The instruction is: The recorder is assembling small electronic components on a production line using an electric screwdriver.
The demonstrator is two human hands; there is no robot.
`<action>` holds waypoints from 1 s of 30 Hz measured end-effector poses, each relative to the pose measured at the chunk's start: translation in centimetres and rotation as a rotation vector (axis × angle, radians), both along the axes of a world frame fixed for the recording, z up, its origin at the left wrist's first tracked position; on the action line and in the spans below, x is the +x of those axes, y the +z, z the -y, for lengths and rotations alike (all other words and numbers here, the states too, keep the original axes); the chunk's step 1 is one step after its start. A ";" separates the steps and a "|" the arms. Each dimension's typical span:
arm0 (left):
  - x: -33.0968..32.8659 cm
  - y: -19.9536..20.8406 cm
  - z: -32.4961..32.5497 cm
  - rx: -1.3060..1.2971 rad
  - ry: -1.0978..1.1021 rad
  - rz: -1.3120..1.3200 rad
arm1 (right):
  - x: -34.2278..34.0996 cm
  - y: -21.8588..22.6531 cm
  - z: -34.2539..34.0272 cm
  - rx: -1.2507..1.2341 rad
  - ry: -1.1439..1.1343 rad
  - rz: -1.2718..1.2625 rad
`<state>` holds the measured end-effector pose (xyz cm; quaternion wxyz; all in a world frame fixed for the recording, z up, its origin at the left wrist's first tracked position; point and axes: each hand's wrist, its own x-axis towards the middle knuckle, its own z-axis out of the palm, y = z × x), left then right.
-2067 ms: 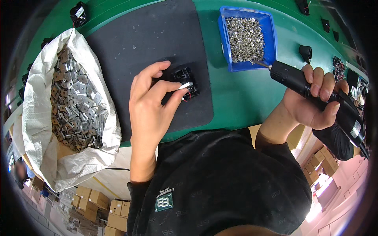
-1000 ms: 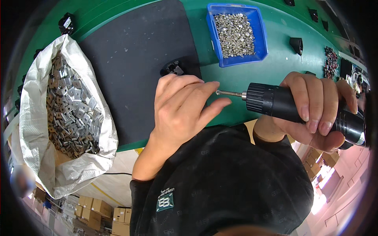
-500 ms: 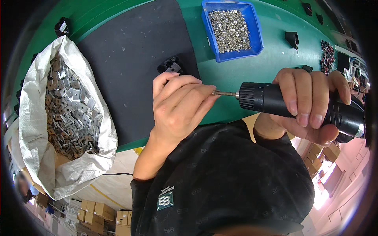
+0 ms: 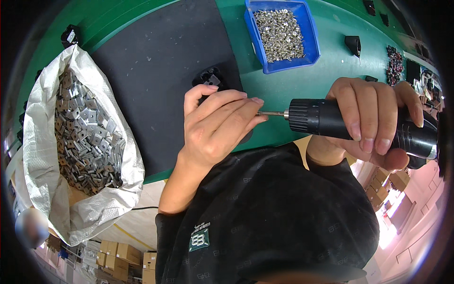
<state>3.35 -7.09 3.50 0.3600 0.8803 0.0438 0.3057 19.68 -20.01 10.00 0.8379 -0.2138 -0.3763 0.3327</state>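
My right hand (image 4: 366,120) is wrapped round a black power screwdriver (image 4: 312,116), held sideways with its chuck to the left. Its thin metal bit (image 4: 273,113) runs up to the fingertips of my left hand (image 4: 215,125). Those fingertips cover the bit's end, so any screw there is hidden. My left hand is closed, with its thumb and curled fingers on a small black plastic part (image 4: 201,78). A grey metal square plate (image 4: 213,80) shows inside the part's hollow. The rest of the part is behind my fingers, over the dark mat (image 4: 161,71).
A white woven sack (image 4: 40,165) full of square metal plates with holes (image 4: 90,137) stands at the left. At the back, a blue bin (image 4: 312,57) holds many screws (image 4: 281,35). Another black part (image 4: 352,45) lies on the green table (image 4: 331,71), near small dark-red pieces (image 4: 394,66).
The left fingertips have shifted slightly right along the bit, covering more of its end. The black part has moved a little with that hand. The screwdriver stays almost where it was.
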 end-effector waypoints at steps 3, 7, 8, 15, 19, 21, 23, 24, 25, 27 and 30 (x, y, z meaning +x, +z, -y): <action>0.2 -0.5 -0.1 0.010 -0.014 0.043 | 0.3 -0.2 -0.2 0.023 0.055 -0.021; 0.0 -0.3 -0.2 0.017 -0.044 0.035 | 1.0 -0.7 -0.8 0.118 0.157 -0.008; -0.1 -0.3 -0.2 0.042 -0.024 0.035 | 1.0 -0.7 -0.9 0.123 0.183 0.016; -1.0 -0.3 -0.8 0.066 -0.008 -0.035 | 0.6 -0.7 -1.5 0.055 0.173 0.163; -1.5 0.0 -2.0 0.141 0.060 -0.128 | -0.7 -0.4 -1.3 -0.082 0.070 0.064; -2.8 -0.6 -2.4 0.020 0.096 -0.166 | -0.7 -0.8 -0.7 -0.160 0.046 0.078; -3.1 -1.2 -2.7 0.020 0.100 -0.261 | -0.6 -1.3 -0.8 -0.150 0.049 0.080; -2.9 -1.6 -2.7 0.016 0.122 -0.321 | -0.7 -1.4 -0.9 -0.159 0.039 0.104; -2.9 -1.9 -2.6 0.013 0.143 -0.380 | -0.9 -1.4 -1.1 -0.168 0.028 0.128; -2.6 -2.3 -2.2 0.008 0.170 -0.386 | -1.4 -1.2 -1.3 -0.217 -0.001 0.117; -1.9 -2.8 -2.4 -0.035 0.173 -0.355 | -1.9 -1.7 -2.1 -0.194 -0.058 0.171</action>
